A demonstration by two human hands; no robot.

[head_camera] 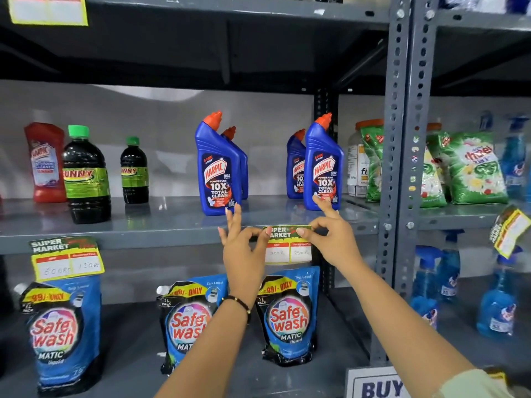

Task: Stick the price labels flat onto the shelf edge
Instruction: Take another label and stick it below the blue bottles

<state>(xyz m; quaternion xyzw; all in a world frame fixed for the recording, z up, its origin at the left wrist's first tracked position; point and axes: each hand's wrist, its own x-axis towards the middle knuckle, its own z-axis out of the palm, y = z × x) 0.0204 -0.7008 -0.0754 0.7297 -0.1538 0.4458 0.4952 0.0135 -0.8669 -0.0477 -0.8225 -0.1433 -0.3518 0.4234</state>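
A price label point(288, 245) with a dark "SUPER MARKET" header and a yellow-bordered white price panel lies against the grey shelf edge point(161, 235), below the blue Harpic bottles. My left hand point(244, 251) pinches its upper left corner between thumb and forefinger, other fingers spread upward. My right hand point(330, 238) pinches its upper right corner, forefinger raised. A second label point(66, 258) of the same kind is stuck on the same shelf edge at the left, slightly tilted.
Harpic bottles point(218, 168) and dark green-capped bottles point(86, 179) stand on the shelf above the edge. Safewash pouches point(288, 320) stand on the shelf below. A perforated grey upright point(402, 168) rises at the right; past it another label point(510, 231) hangs crooked.
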